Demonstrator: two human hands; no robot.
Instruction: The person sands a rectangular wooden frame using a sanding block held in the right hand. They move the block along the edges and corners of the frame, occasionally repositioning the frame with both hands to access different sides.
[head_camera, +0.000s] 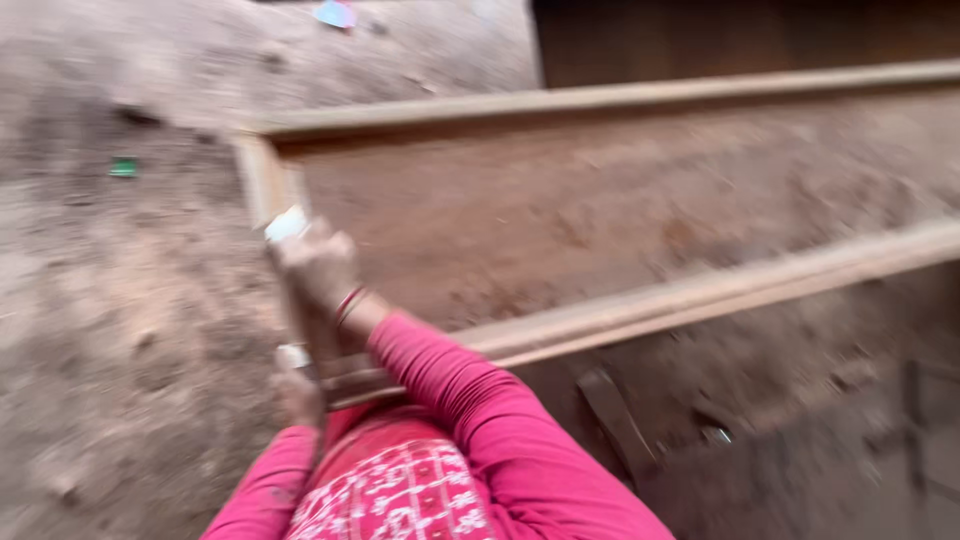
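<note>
On dirt floor (120, 300), beside wooden frame (600, 320): right hand (315, 270) clenched on pale block (286, 224) at frame's end rail. Left hand (298, 392) lower, grasp blurred, cannot tell. Risk: block slipping off rail edge, knuckles scraping wood; likely cause, uneven pressure.

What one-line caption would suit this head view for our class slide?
A person in pink sleeves holds both hands, right hand above left hand, at the end of a long wooden frame on dusty ground.

A long wooden frame (640, 300) is laid on the dirt floor (120, 300), stretching right of the right grip (315, 275). The left grip (298, 390) is placed just below it, apparently at the frame's near rail.
</note>
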